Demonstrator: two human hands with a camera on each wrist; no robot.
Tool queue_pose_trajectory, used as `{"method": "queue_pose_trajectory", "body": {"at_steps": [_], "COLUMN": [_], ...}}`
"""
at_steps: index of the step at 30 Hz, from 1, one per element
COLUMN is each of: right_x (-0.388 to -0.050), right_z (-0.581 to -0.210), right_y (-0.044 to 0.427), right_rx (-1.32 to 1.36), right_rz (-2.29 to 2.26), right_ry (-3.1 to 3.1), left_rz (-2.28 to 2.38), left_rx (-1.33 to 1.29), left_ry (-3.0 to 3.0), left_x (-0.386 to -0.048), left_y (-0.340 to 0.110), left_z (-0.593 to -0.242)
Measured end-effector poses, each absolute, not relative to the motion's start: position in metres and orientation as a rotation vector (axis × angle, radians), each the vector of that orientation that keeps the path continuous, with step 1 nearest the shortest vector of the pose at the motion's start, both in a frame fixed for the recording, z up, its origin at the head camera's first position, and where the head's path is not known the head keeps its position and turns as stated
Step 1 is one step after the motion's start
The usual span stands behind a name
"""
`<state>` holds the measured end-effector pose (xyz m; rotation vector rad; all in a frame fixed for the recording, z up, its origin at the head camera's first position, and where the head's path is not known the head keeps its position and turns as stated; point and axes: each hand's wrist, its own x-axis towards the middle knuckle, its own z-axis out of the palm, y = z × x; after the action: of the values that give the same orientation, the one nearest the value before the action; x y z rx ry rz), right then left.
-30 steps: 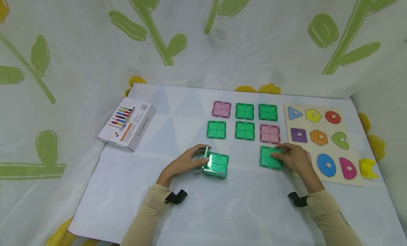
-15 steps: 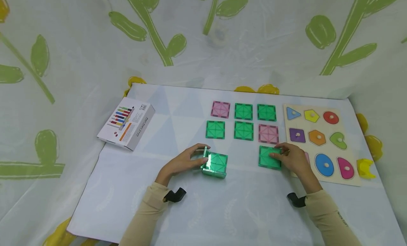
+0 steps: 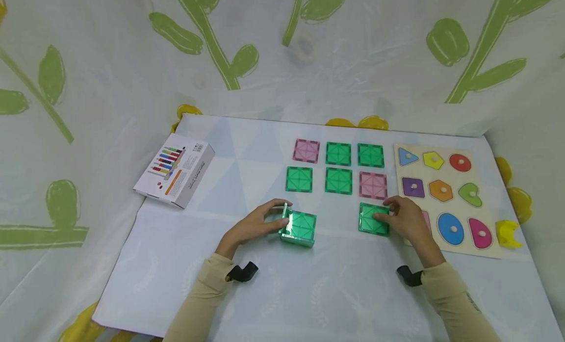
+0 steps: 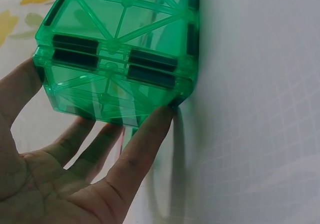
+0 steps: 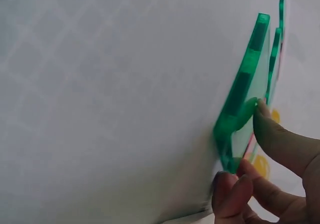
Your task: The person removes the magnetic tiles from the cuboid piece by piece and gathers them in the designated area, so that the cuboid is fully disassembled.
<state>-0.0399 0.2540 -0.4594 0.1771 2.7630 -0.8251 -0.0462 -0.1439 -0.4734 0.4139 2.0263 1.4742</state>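
Observation:
My left hand (image 3: 253, 224) grips a few joined green magnetic tiles (image 3: 302, 225) in the middle of the table; one lies flat, with others upright along its left and front sides. In the left wrist view, thumb and fingers hold the edges of the upright left tile (image 4: 100, 92), whose row of dark magnets meets the neighbouring tile's. To the right, my right hand (image 3: 410, 224) pinches a single green magnetic tile (image 3: 367, 219) at its right side. The right wrist view has the thumb on that tile's face (image 5: 248, 126) and fingertips at its edge.
Behind the hands lie two rows of flat tiles, several green (image 3: 338, 180) and two pink (image 3: 372, 185). A wooden shape puzzle board (image 3: 468, 171) lies at the right, beside a yellow piece (image 3: 507, 234). At the left stands a white box (image 3: 172, 172) with a bead picture.

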Motion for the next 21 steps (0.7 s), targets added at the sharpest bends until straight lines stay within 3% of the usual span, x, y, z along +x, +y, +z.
{"method": "queue_pose_trajectory", "body": {"at_steps": [9,21], "right_x": [-0.039,-0.025], "right_z": [-0.444,-0.437], "right_y": [0.226,0.165], "right_rx": [0.070,-0.395], "right_rz": [-0.763,-1.186], "right_ry": [2.825,2.528], "left_rz": [1.488,1.472], "left_rx": [0.417,0.368], "left_ry": [2.028,2.079], "left_x": [-0.042,-0.040], "left_y": [-0.141,-0.140], "left_z": [-0.473,-0.470]}}
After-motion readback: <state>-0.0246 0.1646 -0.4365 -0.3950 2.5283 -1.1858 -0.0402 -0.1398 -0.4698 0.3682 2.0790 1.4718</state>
